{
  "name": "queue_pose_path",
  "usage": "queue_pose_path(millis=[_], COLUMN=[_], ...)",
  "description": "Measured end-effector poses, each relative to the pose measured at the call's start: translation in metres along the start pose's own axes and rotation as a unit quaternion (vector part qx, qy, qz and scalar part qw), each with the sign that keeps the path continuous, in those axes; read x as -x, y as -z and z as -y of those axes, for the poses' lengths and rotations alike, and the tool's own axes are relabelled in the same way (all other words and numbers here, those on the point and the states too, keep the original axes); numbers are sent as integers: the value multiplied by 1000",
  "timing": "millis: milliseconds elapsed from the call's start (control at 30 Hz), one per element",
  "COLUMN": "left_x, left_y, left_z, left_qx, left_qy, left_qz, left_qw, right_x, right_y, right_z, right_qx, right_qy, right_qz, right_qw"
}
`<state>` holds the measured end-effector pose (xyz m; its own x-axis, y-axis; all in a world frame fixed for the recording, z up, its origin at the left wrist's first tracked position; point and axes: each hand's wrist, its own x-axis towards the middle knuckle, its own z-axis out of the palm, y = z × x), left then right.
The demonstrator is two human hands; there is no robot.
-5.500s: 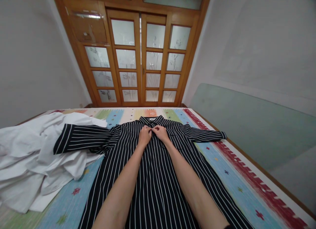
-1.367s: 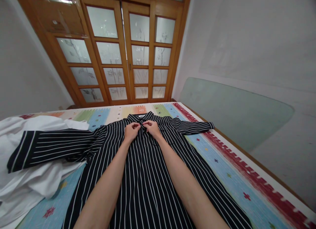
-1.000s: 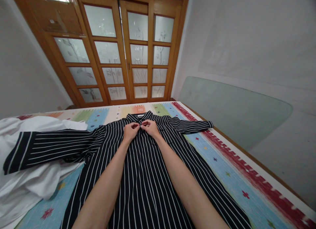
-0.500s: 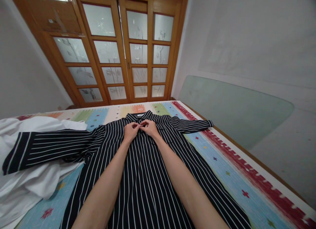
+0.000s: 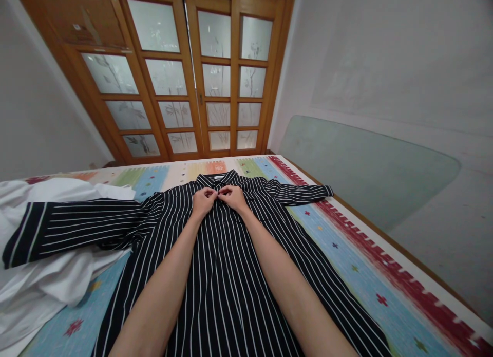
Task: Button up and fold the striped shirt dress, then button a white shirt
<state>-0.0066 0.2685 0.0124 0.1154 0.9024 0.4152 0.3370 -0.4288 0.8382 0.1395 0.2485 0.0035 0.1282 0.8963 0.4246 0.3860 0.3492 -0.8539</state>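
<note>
A black shirt with thin white stripes (image 5: 227,275) lies flat and face up on a bed, collar (image 5: 219,178) at the far end and sleeves spread to both sides. My left hand (image 5: 203,200) and my right hand (image 5: 231,196) meet just below the collar. Both pinch the shirt's front placket between fingertips, knuckles almost touching. The button or hole between the fingers is too small to see. My bare forearms run down over the shirt's front.
The bed has a colourful striped cover (image 5: 358,259). A heap of white cloth (image 5: 42,275) lies at the left, partly under the shirt's left sleeve (image 5: 77,226). Wooden doors with frosted panes (image 5: 192,85) stand beyond the bed. A wall with a pale green panel (image 5: 365,167) borders the right edge.
Both hands have stayed pinched together on the placket just below the collar, with only small finger shifts. Since the oldest frame the view has swung to the right.
</note>
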Motion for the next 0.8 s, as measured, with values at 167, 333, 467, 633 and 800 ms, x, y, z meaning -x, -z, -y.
queue_pose_path(millis=[167, 333, 467, 633, 800], left_x=[-1, -1, 1, 4, 4], left_y=[0, -2, -2, -1, -1], left_z=[3, 6, 2, -2, 3], left_qx=[11, 6, -17, -107, -227], left_qy=[-4, -5, -13, -49, -54], left_qz=[3, 0, -9, -13, 9], left_qw=[1000, 1000, 1000, 993, 972], right_x=[0, -1, -1, 0, 3], right_y=[1, 1, 0, 0, -1], right_z=[6, 9, 10, 10, 9], right_qx=[50, 86, 98, 107, 133], right_qy=[-7, -10, -21, -16, 26], right_qz=[-8, -4, -10, -18, -24], right_qw=[999, 996, 995, 994, 990])
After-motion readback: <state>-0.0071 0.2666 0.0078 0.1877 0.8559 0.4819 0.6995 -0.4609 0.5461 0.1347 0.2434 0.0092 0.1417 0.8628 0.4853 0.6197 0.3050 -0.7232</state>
